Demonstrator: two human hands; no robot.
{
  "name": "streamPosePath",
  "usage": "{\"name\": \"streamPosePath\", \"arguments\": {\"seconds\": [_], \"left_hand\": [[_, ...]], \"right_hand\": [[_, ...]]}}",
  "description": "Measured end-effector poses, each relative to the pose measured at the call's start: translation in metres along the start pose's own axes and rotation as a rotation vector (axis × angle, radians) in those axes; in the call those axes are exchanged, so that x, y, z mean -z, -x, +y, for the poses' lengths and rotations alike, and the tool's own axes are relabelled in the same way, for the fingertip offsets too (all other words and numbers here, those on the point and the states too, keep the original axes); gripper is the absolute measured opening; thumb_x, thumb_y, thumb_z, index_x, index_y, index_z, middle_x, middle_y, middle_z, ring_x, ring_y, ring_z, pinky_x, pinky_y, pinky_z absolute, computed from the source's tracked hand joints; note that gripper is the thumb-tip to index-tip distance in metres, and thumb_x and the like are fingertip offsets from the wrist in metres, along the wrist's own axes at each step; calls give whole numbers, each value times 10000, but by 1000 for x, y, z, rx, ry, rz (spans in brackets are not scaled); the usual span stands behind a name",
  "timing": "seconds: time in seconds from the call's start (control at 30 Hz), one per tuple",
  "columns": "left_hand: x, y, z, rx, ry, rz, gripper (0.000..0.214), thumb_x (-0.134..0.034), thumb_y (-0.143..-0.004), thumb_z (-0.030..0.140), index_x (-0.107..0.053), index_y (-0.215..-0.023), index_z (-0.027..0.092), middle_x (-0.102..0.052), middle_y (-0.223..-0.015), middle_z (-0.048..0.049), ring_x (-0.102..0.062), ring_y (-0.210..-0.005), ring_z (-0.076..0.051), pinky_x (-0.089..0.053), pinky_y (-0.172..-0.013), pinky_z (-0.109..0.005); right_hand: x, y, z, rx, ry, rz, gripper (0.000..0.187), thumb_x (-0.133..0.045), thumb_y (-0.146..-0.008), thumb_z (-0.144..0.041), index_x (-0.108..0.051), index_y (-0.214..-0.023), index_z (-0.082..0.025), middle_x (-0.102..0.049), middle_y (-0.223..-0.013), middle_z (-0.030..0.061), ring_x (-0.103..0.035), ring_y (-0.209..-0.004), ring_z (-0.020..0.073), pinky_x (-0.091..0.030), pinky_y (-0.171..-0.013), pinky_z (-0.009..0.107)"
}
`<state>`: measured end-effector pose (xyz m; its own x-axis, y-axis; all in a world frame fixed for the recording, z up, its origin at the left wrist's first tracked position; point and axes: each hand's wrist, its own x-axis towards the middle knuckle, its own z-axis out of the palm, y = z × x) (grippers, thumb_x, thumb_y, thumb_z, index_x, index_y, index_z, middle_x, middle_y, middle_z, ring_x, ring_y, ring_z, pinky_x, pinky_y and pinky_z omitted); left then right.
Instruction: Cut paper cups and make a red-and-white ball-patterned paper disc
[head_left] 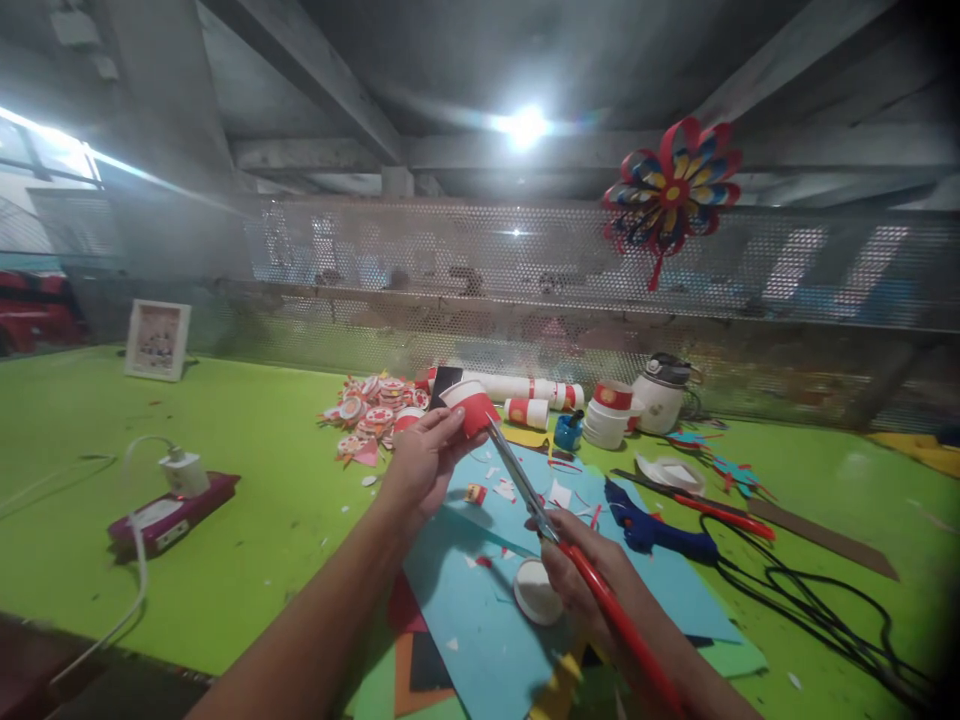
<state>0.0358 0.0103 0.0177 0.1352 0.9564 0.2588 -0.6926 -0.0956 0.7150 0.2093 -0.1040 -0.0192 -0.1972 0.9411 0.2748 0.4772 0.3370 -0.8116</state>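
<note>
Between the thumb and fingers of my left hand [426, 456] is a red and white paper cup [472, 408], tilted above the table. My right hand [581, 565] grips a pair of scissors [517, 472] with long red handles. The blade tips reach the cup's red side; whether they are cutting into it I cannot tell. Below both hands lie light blue paper sheets [472, 610], strewn with red and white scraps. A white round disc [537, 590] rests on the sheets beside my right hand.
Left of the cup is a pile of cut red and white pieces [375, 400]. A blue glue gun [660, 530] with a black cord lies at right. Stacked cups [606, 420] and a bottle [661, 395] stand behind. A power strip [172, 515] sits at left, near a picture frame [156, 340].
</note>
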Motion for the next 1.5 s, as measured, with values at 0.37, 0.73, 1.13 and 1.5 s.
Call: {"name": "streamPosePath", "arguments": {"seconds": [0.37, 0.73, 1.13, 1.5], "left_hand": [[3, 2, 2, 34, -105, 44, 240, -808, -576, 245, -646, -705, 124, -598, -635, 21, -512, -522, -57, -459, -433, -161], [2, 5, 6, 78, -165, 61, 249, -800, -588, 248, -671, -743, 101, -634, -659, -19, -537, -530, -76, -437, -430, -179], [11, -2, 3, 3, -182, 72, 224, -791, -591, 241, -672, -714, 97, -658, -708, -44, -614, -675, -140, -503, -643, -266], [16, -11, 19, -105, 169, -16, 65, -596, -728, 85, -607, -769, 135, -686, -766, -40, -661, -803, -181, -545, -812, -391]], "right_hand": [[1, 2, -6, -30, 87, -39, 351, -418, -869, -532, -512, -934, -200, -440, -600, -26, -448, -606, 156, -361, -554, 249], [3, 3, 10, -5, 176, -77, 310, -492, -848, -443, -566, -972, -168, -502, -665, -13, -420, -619, 133, -347, -538, 219], [-1, 4, 2, -38, 223, -50, 364, -471, -849, -508, -592, -850, -165, -508, -625, -17, -425, -581, 120, -325, -525, 217], [3, 2, 3, -30, 185, -75, 392, -516, -813, -552, -527, -922, -175, -474, -715, -21, -411, -639, 126, -344, -578, 236]]}}
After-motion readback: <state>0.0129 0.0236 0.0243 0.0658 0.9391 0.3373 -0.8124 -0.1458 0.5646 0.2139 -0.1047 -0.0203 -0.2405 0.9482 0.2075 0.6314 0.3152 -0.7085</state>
